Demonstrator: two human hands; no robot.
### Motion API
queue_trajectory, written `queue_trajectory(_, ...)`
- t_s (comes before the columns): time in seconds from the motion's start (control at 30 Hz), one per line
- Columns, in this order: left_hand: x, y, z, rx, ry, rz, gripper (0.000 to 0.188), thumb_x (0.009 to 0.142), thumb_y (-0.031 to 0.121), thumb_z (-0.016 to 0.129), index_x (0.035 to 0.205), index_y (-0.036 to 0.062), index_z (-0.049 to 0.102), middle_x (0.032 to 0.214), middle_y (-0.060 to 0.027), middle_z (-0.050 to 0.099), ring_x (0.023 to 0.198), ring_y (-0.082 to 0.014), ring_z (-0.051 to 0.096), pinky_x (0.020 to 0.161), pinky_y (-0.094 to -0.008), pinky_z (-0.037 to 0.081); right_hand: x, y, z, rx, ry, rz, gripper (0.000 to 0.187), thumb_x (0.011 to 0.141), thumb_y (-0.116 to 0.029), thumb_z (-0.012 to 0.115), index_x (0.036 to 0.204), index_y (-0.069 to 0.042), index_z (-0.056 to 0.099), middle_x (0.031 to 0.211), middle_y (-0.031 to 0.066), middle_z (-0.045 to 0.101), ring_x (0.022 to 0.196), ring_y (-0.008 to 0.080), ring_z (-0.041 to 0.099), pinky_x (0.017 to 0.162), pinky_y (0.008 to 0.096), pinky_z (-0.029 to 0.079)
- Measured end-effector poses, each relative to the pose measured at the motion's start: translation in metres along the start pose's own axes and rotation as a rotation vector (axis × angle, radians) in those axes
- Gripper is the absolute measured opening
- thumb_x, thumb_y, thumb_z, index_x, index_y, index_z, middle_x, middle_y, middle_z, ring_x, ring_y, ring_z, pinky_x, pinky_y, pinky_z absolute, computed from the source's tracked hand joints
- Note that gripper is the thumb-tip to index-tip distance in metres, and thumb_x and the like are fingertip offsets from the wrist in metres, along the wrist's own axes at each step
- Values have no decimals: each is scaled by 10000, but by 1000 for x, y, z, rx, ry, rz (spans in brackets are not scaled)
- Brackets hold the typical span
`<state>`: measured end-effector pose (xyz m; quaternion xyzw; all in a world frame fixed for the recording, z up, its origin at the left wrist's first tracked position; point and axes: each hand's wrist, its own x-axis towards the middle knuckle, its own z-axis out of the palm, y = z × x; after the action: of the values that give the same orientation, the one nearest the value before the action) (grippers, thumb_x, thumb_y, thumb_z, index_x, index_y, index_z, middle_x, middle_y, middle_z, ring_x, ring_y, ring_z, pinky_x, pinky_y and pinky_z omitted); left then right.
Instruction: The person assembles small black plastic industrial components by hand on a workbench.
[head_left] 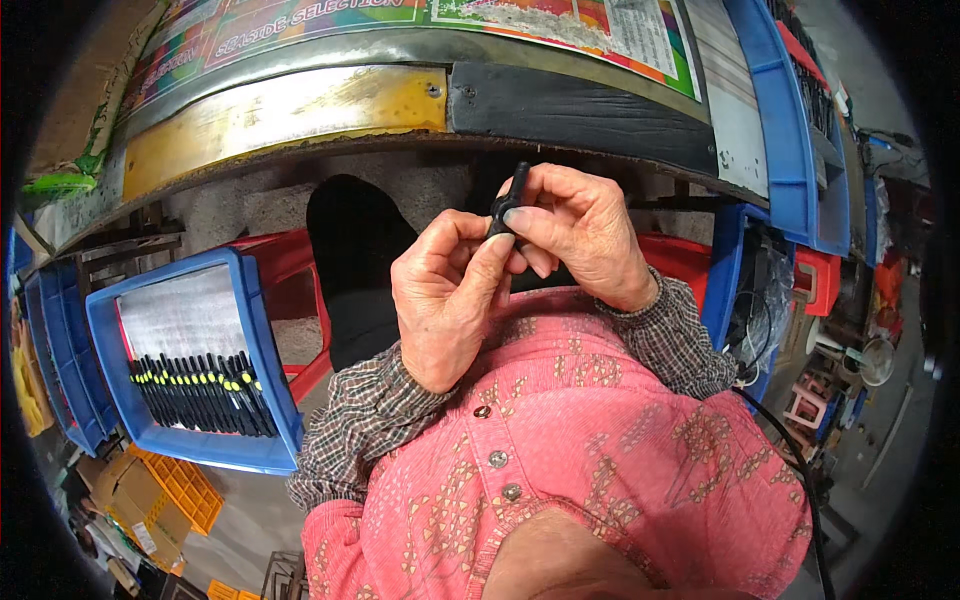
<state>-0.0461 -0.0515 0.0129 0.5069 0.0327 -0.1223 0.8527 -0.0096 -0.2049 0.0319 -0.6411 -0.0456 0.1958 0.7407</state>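
Observation:
A small black rod-shaped part (519,184) with a thicker, rounded middle points upward between my two hands, above my lap and just in front of the bench edge. My left hand (450,290) is closed on its lower end, thumb and fingertips pinching it. With thumb and forefinger, my right hand (580,225) grips it higher up, near the thick middle. Fingers hide the part's lower end, so its exact kind cannot be made out. At my left, a blue tray (240,300) holds a row of slim black pieces (205,392) with yellow-green bands, lying side by side.
The workbench (580,120) has a metal strip, a dark strip and colourful printed sheets along its front. Blue bins (790,130) with black parts stand at the right. A red stool (290,260) is under me. Orange crates (180,490) and a cardboard box (135,500) sit lower left.

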Motion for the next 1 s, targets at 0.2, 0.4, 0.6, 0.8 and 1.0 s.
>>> queue_trajectory(0.2, 1, -2, 1, 22, 16, -4, 58, 905, 24, 569, 941, -12, 542, 752, -43, 623, 590, -25, 516, 492, -154, 394, -1, 3, 9, -26, 96, -40, 110, 874, -25, 587, 963, 39, 593, 740, 27, 578, 527, 36, 486, 444, 169, 380)
queue_trajectory(0.4, 2, -1, -1, -20, 30, -33, 60, 908, 34, 567, 943, -9, 545, 741, -41, 622, 554, -22, 502, 473, -153, 386, 1, 4, 4, -8, 56, -14, 83, 882, -21, 569, 942, 36, 582, 711, 18, 582, 525, 22, 479, 440, 158, 372)
queue_trajectory(0.6, 2, -1, -3, 9, -18, -39, 58, 909, 36, 565, 942, -8, 545, 740, -40, 620, 559, -26, 508, 473, -154, 394, 3, -1, 1, -22, 5, -5, 80, 886, -19, 557, 949, 26, 573, 716, 21, 583, 521, 21, 474, 436, 155, 362)
queue_trajectory(0.8, 2, -5, -2, -11, 6, -20, 65, 912, 42, 562, 940, -14, 543, 732, -45, 618, 549, -31, 509, 474, -156, 403, 1, 6, 9, 32, 46, -31, 76, 878, 22, 535, 946, 24, 569, 762, 15, 584, 579, 33, 522, 499, 173, 442)
queue_trajectory(1.0, 2, -2, -4, -45, -2, -51, 59, 910, 35, 563, 941, -12, 544, 728, -53, 623, 535, -36, 508, 471, -157, 401, 0, 2, 7, 29, 64, 14, 139, 880, 7, 557, 1017, 25, 572, 792, 2, 581, 611, 25, 515, 517, 170, 435)
